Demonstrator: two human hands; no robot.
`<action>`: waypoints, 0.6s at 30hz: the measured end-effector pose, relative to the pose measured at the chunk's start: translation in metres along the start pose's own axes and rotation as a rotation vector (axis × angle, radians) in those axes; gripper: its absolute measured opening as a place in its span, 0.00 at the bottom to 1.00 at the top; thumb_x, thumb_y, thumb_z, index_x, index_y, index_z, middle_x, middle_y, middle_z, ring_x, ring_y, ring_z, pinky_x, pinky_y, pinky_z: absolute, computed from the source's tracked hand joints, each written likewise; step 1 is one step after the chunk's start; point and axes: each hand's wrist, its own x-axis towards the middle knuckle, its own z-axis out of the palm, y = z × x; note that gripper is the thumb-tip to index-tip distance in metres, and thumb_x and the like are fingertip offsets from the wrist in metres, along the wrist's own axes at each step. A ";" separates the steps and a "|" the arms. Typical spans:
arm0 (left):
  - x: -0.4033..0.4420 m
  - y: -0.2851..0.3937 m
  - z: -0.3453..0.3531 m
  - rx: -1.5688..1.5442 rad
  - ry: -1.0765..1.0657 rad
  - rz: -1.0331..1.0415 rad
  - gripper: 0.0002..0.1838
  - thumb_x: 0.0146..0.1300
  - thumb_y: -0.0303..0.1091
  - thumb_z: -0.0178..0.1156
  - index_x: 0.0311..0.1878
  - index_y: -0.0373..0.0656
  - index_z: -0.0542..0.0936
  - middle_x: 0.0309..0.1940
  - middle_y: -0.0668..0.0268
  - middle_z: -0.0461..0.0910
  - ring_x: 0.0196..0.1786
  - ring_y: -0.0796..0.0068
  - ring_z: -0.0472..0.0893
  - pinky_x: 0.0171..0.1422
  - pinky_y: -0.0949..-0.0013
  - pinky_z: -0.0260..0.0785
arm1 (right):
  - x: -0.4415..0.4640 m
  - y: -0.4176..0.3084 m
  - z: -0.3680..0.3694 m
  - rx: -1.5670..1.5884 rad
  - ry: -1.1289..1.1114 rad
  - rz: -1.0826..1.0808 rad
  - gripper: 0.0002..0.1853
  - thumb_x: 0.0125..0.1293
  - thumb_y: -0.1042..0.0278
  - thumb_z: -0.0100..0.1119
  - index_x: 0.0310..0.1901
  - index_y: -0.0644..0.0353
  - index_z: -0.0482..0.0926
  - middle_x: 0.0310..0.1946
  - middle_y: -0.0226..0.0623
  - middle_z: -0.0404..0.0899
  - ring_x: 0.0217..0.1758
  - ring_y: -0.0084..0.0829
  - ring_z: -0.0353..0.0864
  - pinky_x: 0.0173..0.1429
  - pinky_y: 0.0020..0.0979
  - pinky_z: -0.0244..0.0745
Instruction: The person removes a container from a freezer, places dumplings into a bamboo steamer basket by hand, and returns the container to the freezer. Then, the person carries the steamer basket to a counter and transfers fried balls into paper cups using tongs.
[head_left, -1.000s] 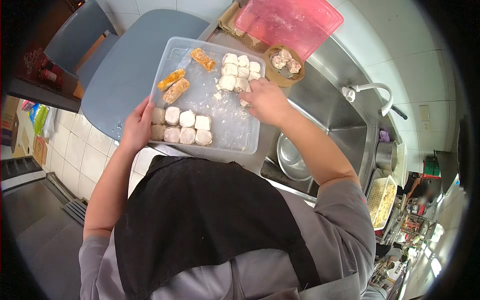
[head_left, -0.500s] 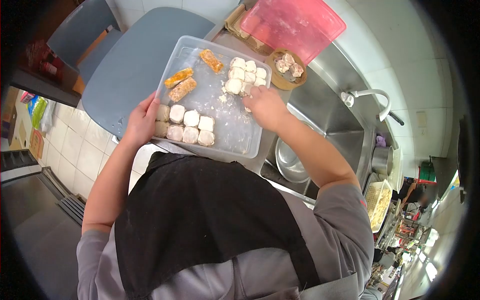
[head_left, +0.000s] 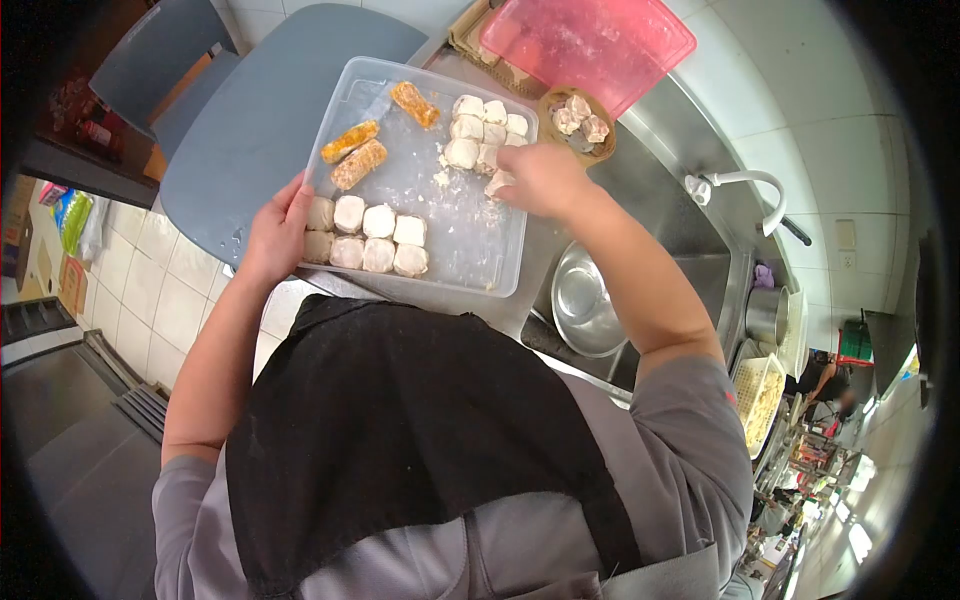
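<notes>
My left hand (head_left: 277, 236) is closed on the left edge of a clear plastic container (head_left: 468, 262). The fingers of my right hand (head_left: 548, 178) are pinched around a pale, floury dumpling (head_left: 499, 184) at the container's right side. Part of that dumpling is hidden by my fingers. Close beside it sits a block of white dumplings (head_left: 466, 128), with crumbs near it. Two rows of similar dumplings (head_left: 379, 221) stand in the near left corner. Several orange, coated rolls (head_left: 359, 164) lie in the far left part. A small round steamer basket (head_left: 606, 150) holding pleated dumplings (head_left: 578, 117) stands just beyond my right hand.
A pink plastic lid (head_left: 590, 50) leans behind the steamer. To the right is a steel sink (head_left: 680, 215) with a metal bowl (head_left: 585, 300) and a white faucet (head_left: 745, 182). A grey table (head_left: 270, 110) and chair (head_left: 160, 60) are at the left.
My right hand has drawn a dumpling slightly away from the block, so more of it shows at my fingertips. In the view the container sits slightly higher and further left.
</notes>
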 end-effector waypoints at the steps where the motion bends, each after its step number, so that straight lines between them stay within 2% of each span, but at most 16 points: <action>1: 0.001 -0.004 0.001 -0.015 0.003 0.006 0.25 0.77 0.44 0.49 0.69 0.38 0.72 0.56 0.61 0.80 0.58 0.75 0.76 0.64 0.72 0.66 | -0.003 -0.002 -0.009 0.004 -0.046 0.014 0.16 0.54 0.62 0.68 0.43 0.59 0.79 0.36 0.47 0.84 0.44 0.48 0.83 0.48 0.47 0.78; 2: 0.002 -0.006 0.001 -0.032 0.008 0.012 0.25 0.77 0.44 0.49 0.69 0.38 0.72 0.54 0.63 0.80 0.56 0.77 0.76 0.63 0.73 0.67 | -0.005 -0.004 -0.014 0.005 -0.092 0.027 0.16 0.54 0.63 0.67 0.43 0.60 0.79 0.36 0.47 0.84 0.45 0.48 0.83 0.48 0.47 0.78; 5: -0.002 0.006 0.000 -0.016 0.006 -0.023 0.25 0.77 0.43 0.50 0.69 0.37 0.71 0.59 0.57 0.80 0.61 0.73 0.76 0.67 0.71 0.65 | -0.010 -0.004 0.009 -0.115 -0.032 0.045 0.16 0.55 0.64 0.66 0.44 0.61 0.78 0.37 0.47 0.84 0.46 0.49 0.82 0.49 0.47 0.77; 11: -0.002 0.006 0.001 -0.051 0.001 -0.025 0.25 0.77 0.43 0.50 0.69 0.37 0.72 0.59 0.57 0.80 0.62 0.72 0.76 0.68 0.70 0.64 | -0.025 -0.009 0.028 0.113 0.154 0.122 0.14 0.54 0.68 0.66 0.42 0.60 0.77 0.38 0.46 0.84 0.47 0.49 0.81 0.53 0.46 0.76; 18: 0.000 0.004 0.000 0.038 0.008 0.014 0.25 0.77 0.43 0.49 0.69 0.38 0.71 0.59 0.57 0.80 0.62 0.71 0.76 0.68 0.70 0.64 | -0.032 -0.008 0.043 0.190 0.240 0.120 0.21 0.55 0.67 0.66 0.52 0.59 0.78 0.46 0.47 0.82 0.55 0.48 0.78 0.59 0.44 0.74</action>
